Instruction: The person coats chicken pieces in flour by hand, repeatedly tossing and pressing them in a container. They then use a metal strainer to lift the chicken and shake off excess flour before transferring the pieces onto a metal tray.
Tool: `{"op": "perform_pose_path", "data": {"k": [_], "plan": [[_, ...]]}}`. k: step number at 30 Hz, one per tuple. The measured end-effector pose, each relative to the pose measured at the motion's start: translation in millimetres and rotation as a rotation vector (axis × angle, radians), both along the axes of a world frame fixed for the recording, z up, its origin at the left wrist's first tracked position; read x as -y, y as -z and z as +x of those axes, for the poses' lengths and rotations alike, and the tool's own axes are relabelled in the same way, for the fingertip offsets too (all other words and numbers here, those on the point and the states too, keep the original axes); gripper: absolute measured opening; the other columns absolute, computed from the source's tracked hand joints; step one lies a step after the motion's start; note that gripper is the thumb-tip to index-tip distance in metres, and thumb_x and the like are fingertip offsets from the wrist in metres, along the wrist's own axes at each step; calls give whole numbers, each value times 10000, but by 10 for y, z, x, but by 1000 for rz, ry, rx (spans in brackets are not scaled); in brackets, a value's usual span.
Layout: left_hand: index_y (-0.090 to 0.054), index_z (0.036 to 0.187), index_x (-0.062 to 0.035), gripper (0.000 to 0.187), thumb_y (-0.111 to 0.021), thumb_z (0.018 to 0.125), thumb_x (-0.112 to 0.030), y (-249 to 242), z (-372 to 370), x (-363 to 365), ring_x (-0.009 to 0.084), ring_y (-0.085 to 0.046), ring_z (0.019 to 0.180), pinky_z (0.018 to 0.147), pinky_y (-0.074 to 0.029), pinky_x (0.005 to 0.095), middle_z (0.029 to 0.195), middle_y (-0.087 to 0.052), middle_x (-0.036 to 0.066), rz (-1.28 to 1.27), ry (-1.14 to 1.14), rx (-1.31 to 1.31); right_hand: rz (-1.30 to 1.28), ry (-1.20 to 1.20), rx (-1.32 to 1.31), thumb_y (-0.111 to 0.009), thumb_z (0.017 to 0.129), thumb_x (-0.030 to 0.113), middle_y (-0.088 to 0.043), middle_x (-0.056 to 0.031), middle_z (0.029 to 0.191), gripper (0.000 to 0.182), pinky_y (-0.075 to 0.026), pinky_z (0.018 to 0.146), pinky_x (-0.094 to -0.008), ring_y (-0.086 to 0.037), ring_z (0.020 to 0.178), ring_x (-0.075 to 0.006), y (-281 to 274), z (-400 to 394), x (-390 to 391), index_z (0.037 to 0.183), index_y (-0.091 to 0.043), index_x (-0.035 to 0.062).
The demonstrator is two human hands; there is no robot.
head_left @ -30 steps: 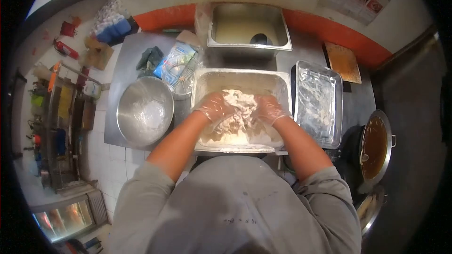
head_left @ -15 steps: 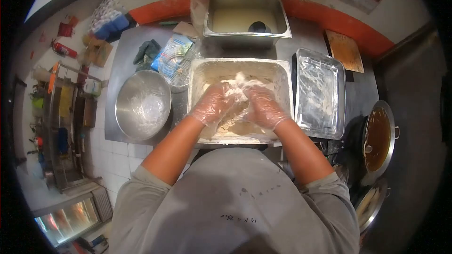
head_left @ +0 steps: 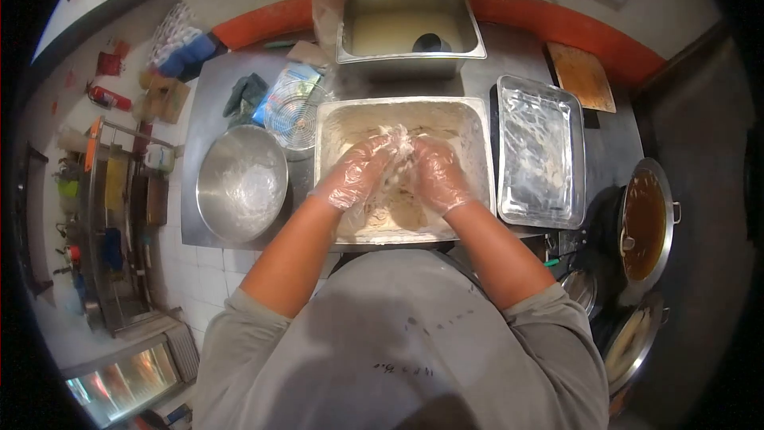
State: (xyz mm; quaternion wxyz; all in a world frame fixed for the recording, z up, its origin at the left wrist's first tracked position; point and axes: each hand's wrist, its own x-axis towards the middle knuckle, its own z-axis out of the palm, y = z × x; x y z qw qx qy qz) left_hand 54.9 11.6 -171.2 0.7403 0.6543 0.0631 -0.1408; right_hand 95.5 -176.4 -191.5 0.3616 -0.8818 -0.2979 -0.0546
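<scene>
Both my hands, in clear plastic gloves, are inside a deep rectangular metal pan (head_left: pixel 484 167) dusted with flour. My left hand (head_left: pixel 362 169) and my right hand (head_left: pixel 439 172) meet near the pan's middle, fingers curled around a flour-coated piece (head_left: pixel 395 142). Its kind is hard to make out, as the fingers cover much of it. Below the hands, loose flour (head_left: pixel 390 215) lies on the pan's bottom.
Left stand a steel bowl (head_left: pixel 242 183) and a wire strainer (head_left: pixel 296 115). Behind is a deep pan of pale liquid (head_left: pixel 398 56) with a dark round object. To the right are a floury shallow tray (head_left: pixel 541 151), a wooden board (head_left: pixel 581 77) and a wok of brown oil (head_left: pixel 643 223).
My hands have drawn closer together over the pan, the right one moving left. The floury piece between the fingers shows less now. The view has shifted slightly.
</scene>
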Motion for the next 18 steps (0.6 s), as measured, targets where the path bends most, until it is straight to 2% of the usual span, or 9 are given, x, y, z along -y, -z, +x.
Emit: {"op": "perform_pose_path", "data": {"k": [2,3,6,8,9,10,13,15,18], "plan": [[-596,1334,-18,340,-497,1074,-214,-213,-22,36,101,-618,941,803,-543,264,1127,-666,27,193,-49,18,-237,117,-359,-635,865,109,-703,-232,1018,218,-531,921,-461,-655,987,-420,-46,136,17,1026,-718,-12],[-596,1334,-18,340,-497,1074,-214,-162,-10,-52,101,-618,941,803,-543,264,1127,-666,27,195,-49,20,-401,121,-110,-612,891,103,-721,-210,950,162,-551,887,-452,-681,952,-402,78,133,101,915,-732,-3],[-596,1359,-60,350,-562,1046,-211,-78,16,-298,114,-609,977,836,-538,282,1141,-664,27,-58,-183,73,-632,53,-302,-686,809,51,-715,-213,981,194,-559,840,-466,-690,923,-403,367,320,290,999,-714,29],[-593,1366,-79,422,-675,971,-205,-271,25,-246,177,-626,991,878,-535,327,1130,-670,73,430,-92,-60,-549,11,-288,-693,836,81,-711,-213,1020,199,-542,864,-459,-675,976,-401,174,235,286,1024,-709,18],[-614,1314,-56,499,-776,876,-231,-163,-34,-236,280,-660,1049,915,-537,394,1151,-688,118,885,56,215,-339,-2,-263,-697,847,94,-703,-220,1039,225,-536,874,-441,-669,985,-397,119,192,285,1054,-694,6],[-614,1314,-56,499,-776,876,-231,4,-75,-171,280,-660,1049,915,-537,394,1151,-688,118,885,48,211,-129,-18,-238,-701,858,107,-695,-228,1057,254,-529,883,-424,-663,994,-394,50,164,271,1084,-680,-7],[-637,1280,-44,511,-793,841,-254,223,-57,79,361,-668,1102,954,-523,435,1172,-699,182,1111,41,614,-50,-165,-365,-713,881,119,-692,-214,1068,300,-523,875,-389,-672,958,-336,-280,172,130,1137,-644,-21],[-648,1273,-18,452,-717,876,-223,59,24,131,389,-642,1155,981,-503,442,1259,-657,233,956,337,-68,118,-161,-421,-719,878,110,-697,-195,1065,303,-529,875,-381,-674,944,-299,-380,149,102,1140,-639,-20],[-676,1234,-28,398,-697,866,-178,454,121,6,407,-646,1118,966,-511,444,1158,-691,240,1289,460,-165,381,-103,-548,-721,876,86,-710,-160,1058,289,-539,878,-370,-679,932,-246,-706,157,179,1135,-643,-15]]}}
